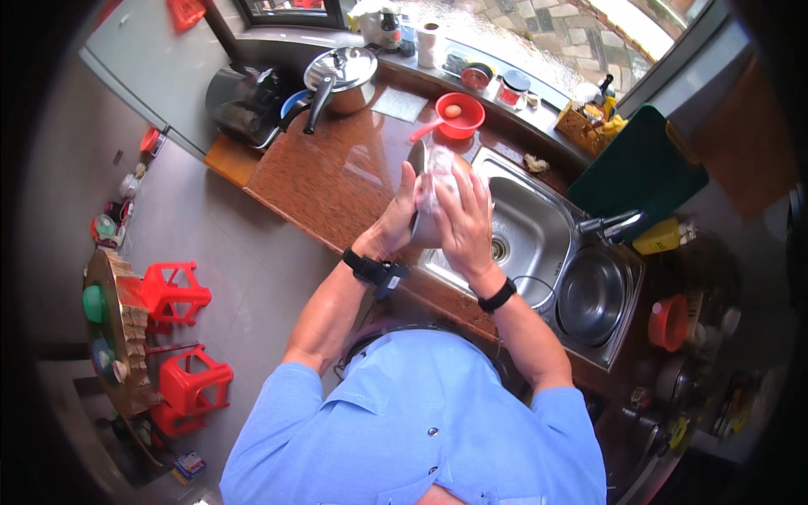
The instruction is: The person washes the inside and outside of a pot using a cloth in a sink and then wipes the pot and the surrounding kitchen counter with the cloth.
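Observation:
Before me, over the counter edge beside the sink, a round metal vessel, perhaps a bowl or pan, is tilted on its side. My left hand grips it from the left, thumb pointing up along it. Against its other side my right hand presses a blurred whitish-pink thing, perhaps a cloth or thin plastic. Motion blur and my fingers hide much of both. Below and right of my hands is the stainless steel sink basin.
A red plastic dipper holding an egg sits beyond my hands. Further left stands a pressure cooker. On the right are the faucet, a metal basin, a green cutting board and a yellow bottle.

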The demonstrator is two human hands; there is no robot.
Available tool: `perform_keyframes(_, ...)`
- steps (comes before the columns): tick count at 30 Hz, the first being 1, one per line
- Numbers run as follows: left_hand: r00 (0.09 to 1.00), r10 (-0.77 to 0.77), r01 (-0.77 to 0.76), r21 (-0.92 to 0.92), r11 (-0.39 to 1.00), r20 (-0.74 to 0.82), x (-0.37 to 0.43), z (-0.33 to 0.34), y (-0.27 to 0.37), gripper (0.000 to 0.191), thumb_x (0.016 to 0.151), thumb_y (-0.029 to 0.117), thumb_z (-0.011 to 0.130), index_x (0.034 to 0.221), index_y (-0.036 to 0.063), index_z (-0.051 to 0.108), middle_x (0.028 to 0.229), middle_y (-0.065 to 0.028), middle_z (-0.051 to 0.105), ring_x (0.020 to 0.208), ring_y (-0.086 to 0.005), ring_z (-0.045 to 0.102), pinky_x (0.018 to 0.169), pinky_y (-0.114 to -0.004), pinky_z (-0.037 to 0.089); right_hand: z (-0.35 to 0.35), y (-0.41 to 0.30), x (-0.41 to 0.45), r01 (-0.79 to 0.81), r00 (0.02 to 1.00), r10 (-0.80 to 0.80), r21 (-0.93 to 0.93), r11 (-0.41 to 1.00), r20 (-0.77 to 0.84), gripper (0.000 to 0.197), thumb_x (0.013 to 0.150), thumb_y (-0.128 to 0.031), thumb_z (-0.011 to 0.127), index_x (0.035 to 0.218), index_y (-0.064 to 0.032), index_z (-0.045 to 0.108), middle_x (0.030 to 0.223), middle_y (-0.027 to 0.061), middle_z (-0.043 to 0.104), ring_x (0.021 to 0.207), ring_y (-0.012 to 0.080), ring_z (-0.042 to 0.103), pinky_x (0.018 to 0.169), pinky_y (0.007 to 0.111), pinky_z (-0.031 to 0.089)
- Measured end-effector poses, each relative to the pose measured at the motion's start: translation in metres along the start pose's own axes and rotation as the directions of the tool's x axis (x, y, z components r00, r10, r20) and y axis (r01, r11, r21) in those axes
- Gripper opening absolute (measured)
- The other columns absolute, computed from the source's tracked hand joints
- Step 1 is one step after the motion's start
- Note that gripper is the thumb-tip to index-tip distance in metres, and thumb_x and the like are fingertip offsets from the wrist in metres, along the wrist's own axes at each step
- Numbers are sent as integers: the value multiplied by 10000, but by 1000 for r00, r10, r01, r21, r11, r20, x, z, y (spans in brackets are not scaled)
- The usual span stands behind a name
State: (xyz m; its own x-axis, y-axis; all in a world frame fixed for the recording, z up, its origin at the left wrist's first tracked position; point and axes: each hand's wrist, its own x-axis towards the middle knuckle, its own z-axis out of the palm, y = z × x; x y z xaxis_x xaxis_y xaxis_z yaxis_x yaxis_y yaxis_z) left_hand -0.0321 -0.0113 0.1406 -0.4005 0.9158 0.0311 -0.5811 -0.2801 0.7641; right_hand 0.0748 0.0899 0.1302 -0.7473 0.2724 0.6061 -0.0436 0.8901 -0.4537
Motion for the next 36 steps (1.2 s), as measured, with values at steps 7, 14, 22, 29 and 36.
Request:
perform_keyframes(7, 971, -213, 236, 331, 914, -106, -21, -6, 4, 584, 930, 357, 628, 1329, -20, 432, 1211, -96, 554, 1071, -154, 546, 949, -314, 450, 4, 39, 71, -565, 766, 215, 474, 676, 606, 357, 950, -265, 471, 1199, -59, 621, 1141, 180, 621, 1087, 342, 568, 950, 387, 435)
perform_keyframes(14, 984, -157, 178, 447, 877, -83, -28, 10, 1, 567, 776, -12, 473, 1341, -36, 423, 1195, -75, 557, 1068, -120, 541, 913, -269, 460, 4, 53, 72, -423, 837, 162, 431, 797, 523, 411, 969, -333, 469, 1208, -31, 611, 1105, 177, 644, 1043, 288, 601, 941, 367, 438)
perform_keyframes(22, 999, -39, 30, 490, 871, 7, -34, 16, -8, 415, 945, 95, 554, 1330, -19, 451, 1208, -54, 555, 1083, -106, 516, 946, -270, 431, -23, 35, 53, -255, 955, 199, 270, 928, 220, 344, 931, -268, 533, 1170, -41, 633, 1233, 194, 585, 1125, 355, 566, 960, 383, 443)
perform_keyframes(29, 997, -16, -28, 558, 829, 74, -21, 16, -12, 344, 956, 78, 533, 1285, -11, 487, 1204, -58, 567, 1085, -117, 535, 946, -289, 450, -27, 8, 13, -44, 998, 48, 71, 996, -49, 395, 859, -140, 608, 1246, -69, 575, 1358, 210, 477, 1262, 414, 442, 1059, 478, 346)
perform_keyframes(36, 972, 124, -151, -124, 981, -200, -12, -6, -12, 348, 983, 119, 503, 1305, -11, 486, 1238, -135, 605, 1080, -222, 623, 950, -370, 504, -24, 3, -25, 0, 988, 32, 203, 979, -154, 425, 852, -72, 595, 1275, -115, 583, 1433, 180, 428, 1370, 396, 342, 1110, 471, 315)
